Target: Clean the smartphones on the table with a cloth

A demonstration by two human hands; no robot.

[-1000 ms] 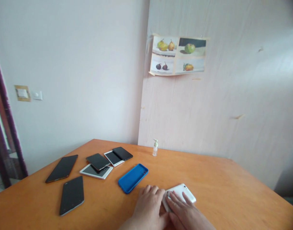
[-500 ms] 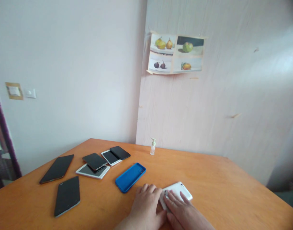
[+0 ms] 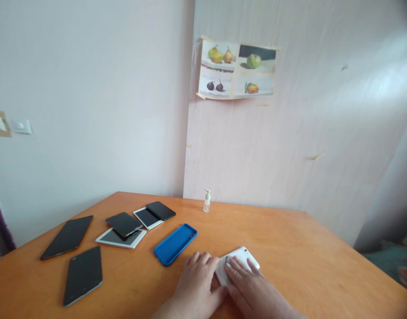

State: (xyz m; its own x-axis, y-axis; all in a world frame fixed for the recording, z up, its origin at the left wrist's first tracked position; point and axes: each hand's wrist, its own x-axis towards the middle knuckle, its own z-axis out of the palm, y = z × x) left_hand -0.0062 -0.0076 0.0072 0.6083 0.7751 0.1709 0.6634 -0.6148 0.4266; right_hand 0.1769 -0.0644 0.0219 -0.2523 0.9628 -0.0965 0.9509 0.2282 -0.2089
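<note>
The white phone (image 3: 242, 254) lies back up on the tabletop (image 3: 283, 248), near the person, its camera corner pointing away. The right hand (image 3: 246, 283) lies over it, fingers extended, one set apart from the rest; a small pale item (image 3: 228, 260) shows at the fingertips, its nature unclear. Whether this grip pinches the item or merely presses it cannot be determined. The left hand (image 3: 198, 279) is arched at the phone's left edge, thumb spread from the fingers; its grip on the edge cannot be confirmed. The blue case (image 3: 175, 245) rests nearby, apart from both hands. In my judgement, the step in hand is surface work on the phone's back; the next move calls for steady bracing and even fingertip pressure.
</note>
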